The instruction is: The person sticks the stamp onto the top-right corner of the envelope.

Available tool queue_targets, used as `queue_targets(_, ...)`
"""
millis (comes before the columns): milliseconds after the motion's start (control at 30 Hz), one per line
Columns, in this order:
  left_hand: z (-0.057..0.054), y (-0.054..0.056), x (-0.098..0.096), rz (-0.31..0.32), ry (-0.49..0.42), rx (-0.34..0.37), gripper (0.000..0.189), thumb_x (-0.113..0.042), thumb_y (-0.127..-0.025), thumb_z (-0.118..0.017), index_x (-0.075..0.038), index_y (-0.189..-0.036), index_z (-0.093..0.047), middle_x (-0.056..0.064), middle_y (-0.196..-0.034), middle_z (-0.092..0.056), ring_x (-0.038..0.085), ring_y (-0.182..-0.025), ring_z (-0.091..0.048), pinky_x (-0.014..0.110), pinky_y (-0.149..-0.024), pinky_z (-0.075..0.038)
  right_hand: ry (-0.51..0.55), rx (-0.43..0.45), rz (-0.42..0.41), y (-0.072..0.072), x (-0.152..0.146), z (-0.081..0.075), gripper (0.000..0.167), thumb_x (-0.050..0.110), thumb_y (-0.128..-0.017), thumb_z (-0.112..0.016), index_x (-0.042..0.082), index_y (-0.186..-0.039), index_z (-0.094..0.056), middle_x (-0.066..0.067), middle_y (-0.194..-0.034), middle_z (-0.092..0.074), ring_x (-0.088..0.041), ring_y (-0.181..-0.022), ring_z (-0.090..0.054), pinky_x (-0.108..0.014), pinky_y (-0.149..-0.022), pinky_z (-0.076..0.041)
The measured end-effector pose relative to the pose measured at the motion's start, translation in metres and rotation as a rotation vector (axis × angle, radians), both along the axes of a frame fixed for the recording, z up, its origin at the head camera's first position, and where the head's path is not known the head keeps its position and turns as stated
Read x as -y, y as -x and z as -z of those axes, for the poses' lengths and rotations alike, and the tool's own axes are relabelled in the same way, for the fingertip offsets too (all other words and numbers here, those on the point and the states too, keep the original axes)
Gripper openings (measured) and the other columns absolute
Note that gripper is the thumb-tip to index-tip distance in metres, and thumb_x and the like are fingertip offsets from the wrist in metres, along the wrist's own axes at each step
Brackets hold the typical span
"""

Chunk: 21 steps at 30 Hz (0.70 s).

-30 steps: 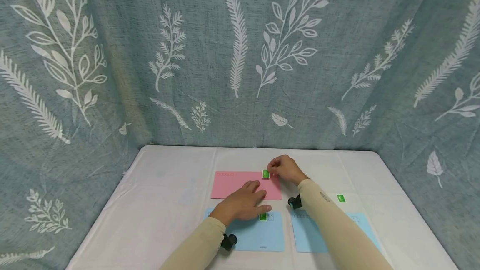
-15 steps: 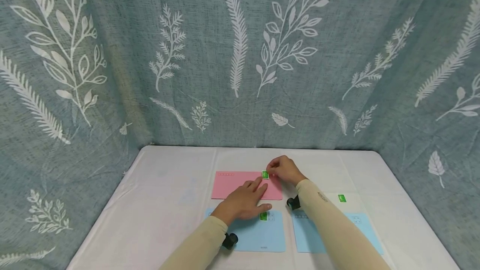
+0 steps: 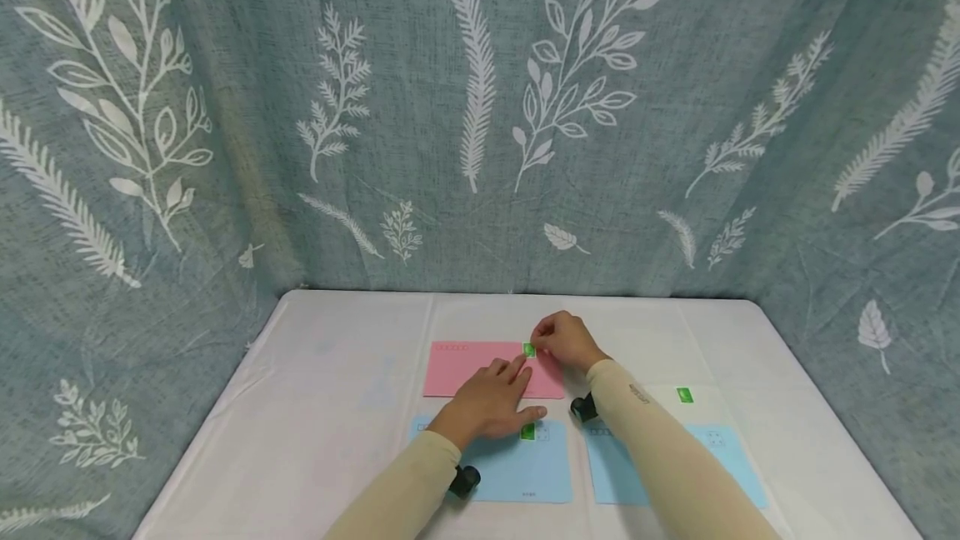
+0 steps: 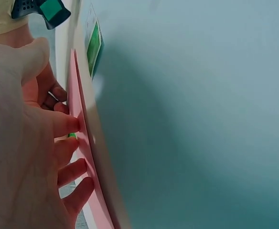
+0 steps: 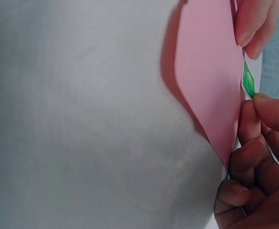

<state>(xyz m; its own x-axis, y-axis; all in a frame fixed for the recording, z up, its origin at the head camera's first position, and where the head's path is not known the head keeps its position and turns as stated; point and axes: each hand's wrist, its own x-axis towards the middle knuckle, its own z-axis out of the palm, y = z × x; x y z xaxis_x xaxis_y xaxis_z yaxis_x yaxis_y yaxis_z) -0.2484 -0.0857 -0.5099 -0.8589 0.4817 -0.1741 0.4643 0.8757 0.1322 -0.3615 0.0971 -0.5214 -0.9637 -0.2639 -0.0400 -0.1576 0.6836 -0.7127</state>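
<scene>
A pink envelope lies flat at the middle of the table. At its upper right corner my right hand pinches a small green stamp between thumb and index finger; the right wrist view shows the stamp tilted at the envelope's surface. My left hand rests on the pink envelope with fingers extended, its index fingertip right at the stamp's lower left edge. Beneath the left palm lies a blue envelope, with another green stamp near its top right, partly hidden by the thumb.
A second blue envelope lies at the front right, partly under my right forearm. Beyond that forearm, a loose green stamp lies on the white tablecloth. A leaf-patterned curtain rises behind the table.
My right hand has shifted slightly left with the stamp. My left index finger has moved up a little to the stamp's edge. The envelopes stay in place.
</scene>
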Motion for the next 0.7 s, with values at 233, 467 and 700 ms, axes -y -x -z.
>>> queue_targets(233,0.0039,-0.0060,0.0016,-0.002,0.008,0.006,0.085,-0.071,-0.108,-0.044,-0.011,-0.168,-0.042,0.007,-0.175,-0.034,0.029,-0.155,-0.037,0.045,-0.123,-0.036,-0.008,0.023,-0.008,-0.0043,0.0049,0.0062,0.012,0.010,-0.100,-0.076,0.008,-0.089,-0.080,0.001,-0.075,-0.068,-0.015,-0.070,-0.060,-0.029,-0.067,-0.050)
queue_targets(467,0.0035,-0.0043,-0.0010,-0.010,-0.020,0.018,0.090,-0.075,-0.106,-0.045,-0.010,-0.168,-0.042,0.008,-0.175,-0.033,0.030,-0.154,-0.037,0.047,-0.123,-0.036,-0.013,0.011,0.008,-0.0042,0.0043,0.0066,0.013,0.009,-0.100,-0.076,0.009,-0.087,-0.080,0.001,-0.074,-0.068,-0.015,-0.069,-0.060,-0.030,-0.068,-0.050)
queue_targets(700,0.0033,0.0006,-0.0037,-0.010,-0.026,-0.012,0.090,-0.074,-0.106,-0.045,-0.009,-0.168,-0.042,0.007,-0.175,-0.033,0.030,-0.153,-0.037,0.048,-0.122,-0.037,-0.039,-0.034,0.013,0.0002,0.0038,0.0001,0.014,0.009,-0.099,-0.076,0.009,-0.086,-0.080,0.001,-0.075,-0.067,-0.016,-0.072,-0.060,-0.033,-0.071,-0.051)
